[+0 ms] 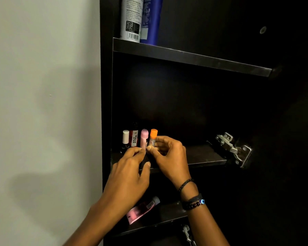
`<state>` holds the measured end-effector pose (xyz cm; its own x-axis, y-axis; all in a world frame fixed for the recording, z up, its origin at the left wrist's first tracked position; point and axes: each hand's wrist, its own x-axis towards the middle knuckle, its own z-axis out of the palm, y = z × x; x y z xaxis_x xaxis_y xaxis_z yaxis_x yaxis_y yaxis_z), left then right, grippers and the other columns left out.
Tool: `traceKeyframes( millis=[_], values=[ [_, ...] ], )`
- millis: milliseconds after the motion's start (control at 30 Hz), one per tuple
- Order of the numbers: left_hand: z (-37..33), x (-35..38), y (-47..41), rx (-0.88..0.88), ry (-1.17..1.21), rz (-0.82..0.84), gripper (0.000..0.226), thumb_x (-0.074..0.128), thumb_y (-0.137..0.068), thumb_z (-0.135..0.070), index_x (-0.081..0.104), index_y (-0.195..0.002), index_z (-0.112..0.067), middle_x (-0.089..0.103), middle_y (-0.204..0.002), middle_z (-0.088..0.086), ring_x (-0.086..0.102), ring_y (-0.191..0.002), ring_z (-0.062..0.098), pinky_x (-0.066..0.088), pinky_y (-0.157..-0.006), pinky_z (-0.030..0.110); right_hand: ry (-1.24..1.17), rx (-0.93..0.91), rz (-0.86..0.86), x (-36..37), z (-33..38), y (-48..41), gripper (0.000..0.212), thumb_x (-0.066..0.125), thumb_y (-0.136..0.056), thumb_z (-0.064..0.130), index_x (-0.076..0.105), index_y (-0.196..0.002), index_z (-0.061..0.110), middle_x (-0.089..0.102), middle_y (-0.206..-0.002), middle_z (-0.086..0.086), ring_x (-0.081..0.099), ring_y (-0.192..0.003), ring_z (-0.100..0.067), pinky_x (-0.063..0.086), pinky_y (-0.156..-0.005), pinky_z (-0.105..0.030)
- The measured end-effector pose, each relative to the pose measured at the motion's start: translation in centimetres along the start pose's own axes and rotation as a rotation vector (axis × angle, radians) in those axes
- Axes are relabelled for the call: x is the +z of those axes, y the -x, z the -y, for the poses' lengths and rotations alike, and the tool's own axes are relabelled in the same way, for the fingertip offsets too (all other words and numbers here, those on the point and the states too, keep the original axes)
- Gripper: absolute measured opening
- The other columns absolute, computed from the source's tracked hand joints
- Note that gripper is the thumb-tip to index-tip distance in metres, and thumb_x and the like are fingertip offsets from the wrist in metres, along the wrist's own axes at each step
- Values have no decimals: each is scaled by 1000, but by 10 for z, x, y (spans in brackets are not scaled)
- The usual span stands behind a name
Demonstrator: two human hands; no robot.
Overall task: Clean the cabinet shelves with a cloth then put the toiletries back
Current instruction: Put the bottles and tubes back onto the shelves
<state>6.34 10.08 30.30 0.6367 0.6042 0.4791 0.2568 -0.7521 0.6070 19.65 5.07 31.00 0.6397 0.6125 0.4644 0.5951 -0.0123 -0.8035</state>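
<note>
You are already restocking, so the wiping is seemingly done: your right hand point(169, 153) is pinching the orange-capped tube point(153, 133) on the shelf point(203, 156); whether your left hand point(130, 169) is holding anything, I cannot tell.

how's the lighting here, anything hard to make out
Head view: the cabinet interior is nearly black, hiding its back; the wall is evenly lit with soft arm shadows; the hinge glints; the right hand pinching the orange-capped tube shows clearly.
</note>
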Motion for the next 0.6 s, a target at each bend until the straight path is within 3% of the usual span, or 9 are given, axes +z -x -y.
traceKeyframes(
  millis=[233,367,500,600],
  values=[
    [1,1,-3,3,5,-2,42,48,-95,-27,48,-135,-17,46,-142,-5,41,-131,7,26,-100,12,21,-8,-18,9,-3,0,21,75,-80,16,71,-101,18,73,-86,9,68,-80,-1,58,-75,-21],
    [2,-1,-3,5,32,-1,42,49,-94,-26,48,-135,-16,47,-142,-3,42,-131,9,33,-107,22,42,-25,-32,9,-4,-1,23,75,-79,17,71,-102,18,73,-87,10,68,-80,1,57,-74,-19],
    [1,-3,-2,-17,49,12,42,51,-94,-26,48,-135,-17,49,-140,-3,62,-108,19,42,-103,25,58,-35,-28,10,-6,0,27,75,-79,16,71,-106,18,73,-90,9,68,-83,1,58,-78,-21],
    [-1,-7,1,-20,68,22,44,52,-93,-24,47,-136,-17,49,-141,-3,63,-107,18,44,-101,24,61,-26,-39,10,-5,3,32,75,-79,20,69,-110,16,73,-96,7,67,-86,0,58,-80,-25]
  ],
)
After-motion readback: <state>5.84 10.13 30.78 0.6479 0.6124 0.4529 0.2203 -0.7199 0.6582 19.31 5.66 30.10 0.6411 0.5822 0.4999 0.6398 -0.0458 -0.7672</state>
